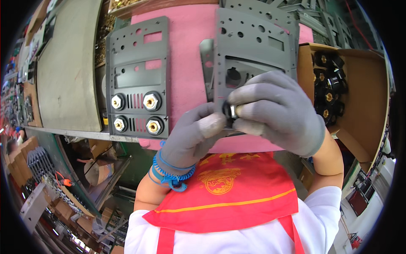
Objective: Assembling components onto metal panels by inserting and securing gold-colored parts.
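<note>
Both my hands wear grey gloves and meet over the lower end of a dark grey metal panel point(253, 36). My right hand point(279, 112) pinches a black round connector with a metal nut point(232, 111) between thumb and fingers. Curled up close on its other side is my left hand point(192, 131), its thumb and finger pressed together at the connector's edge. What else those left fingers grip is hidden. To the left lies a matching grey panel point(137, 78); several black connectors with brass centres and hex nuts point(152, 101) sit in its lower holes.
An open cardboard box point(359, 97) at the right holds several black connectors point(330, 96). Pink sheeting point(186, 63) covers the bench. More grey panels point(327, 23) are stacked at the far right. A tan board point(67, 67) lies left, beside small brass parts.
</note>
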`<state>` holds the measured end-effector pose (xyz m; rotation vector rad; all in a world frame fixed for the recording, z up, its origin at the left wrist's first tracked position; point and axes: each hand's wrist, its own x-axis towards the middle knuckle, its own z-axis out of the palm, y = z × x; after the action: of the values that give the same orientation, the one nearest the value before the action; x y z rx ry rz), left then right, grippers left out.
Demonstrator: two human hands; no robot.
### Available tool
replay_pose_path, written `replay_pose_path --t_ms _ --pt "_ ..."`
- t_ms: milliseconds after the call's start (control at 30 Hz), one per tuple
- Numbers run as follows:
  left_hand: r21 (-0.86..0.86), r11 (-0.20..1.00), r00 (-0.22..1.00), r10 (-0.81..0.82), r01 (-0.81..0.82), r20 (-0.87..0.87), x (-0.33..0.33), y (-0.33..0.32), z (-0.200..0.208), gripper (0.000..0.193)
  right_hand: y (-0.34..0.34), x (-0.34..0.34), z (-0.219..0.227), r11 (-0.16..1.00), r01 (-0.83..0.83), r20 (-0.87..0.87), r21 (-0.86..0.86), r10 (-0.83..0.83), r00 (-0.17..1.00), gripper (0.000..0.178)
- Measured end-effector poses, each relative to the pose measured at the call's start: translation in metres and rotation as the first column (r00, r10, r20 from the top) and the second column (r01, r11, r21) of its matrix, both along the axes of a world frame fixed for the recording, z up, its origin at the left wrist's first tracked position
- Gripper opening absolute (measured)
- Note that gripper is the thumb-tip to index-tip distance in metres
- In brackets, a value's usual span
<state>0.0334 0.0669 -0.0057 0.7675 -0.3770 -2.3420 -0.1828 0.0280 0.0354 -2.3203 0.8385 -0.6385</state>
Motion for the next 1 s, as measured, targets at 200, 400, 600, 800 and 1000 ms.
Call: replay_pose_path --t_ms 200,400,600,800,1000 --pt "-0.036 0.999 1.0 -0.001 0.0 -0.021 -0.001 0.0 -0.005 0.065 -0.005 -0.002 -0.008 0.992 -0.092 0.132 0.089 0.08 0.988 0.02" --pt "-0.037 0.999 0.996 -0.033 0.03 -0.085 -0.002 -0.004 -0.007 0.065 0.0 -0.001 -0.013 0.999 -0.009 0.122 0.039 0.004 0.993 0.026" --pt "-0.025 0.999 0.998 0.03 -0.032 -0.061 -0.003 0.0 -0.004 0.06 0.003 -0.008 -0.014 0.998 0.045 0.116 0.041 -0.049 0.992 0.027" --pt "-0.022 0.999 0.997 0.031 -0.032 -0.067 -0.006 -0.001 0.0 0.058 0.002 -0.003 -0.011 0.998 0.066 0.126 0.004 -0.066 0.99 0.028" --pt "-0.04 0.999 0.997 0.0 -0.003 -0.077 -0.006 0.001 -0.008 0.058 0.004 -0.004 -0.008 0.997 0.052 0.123 0.065 -0.06 0.991 0.024"
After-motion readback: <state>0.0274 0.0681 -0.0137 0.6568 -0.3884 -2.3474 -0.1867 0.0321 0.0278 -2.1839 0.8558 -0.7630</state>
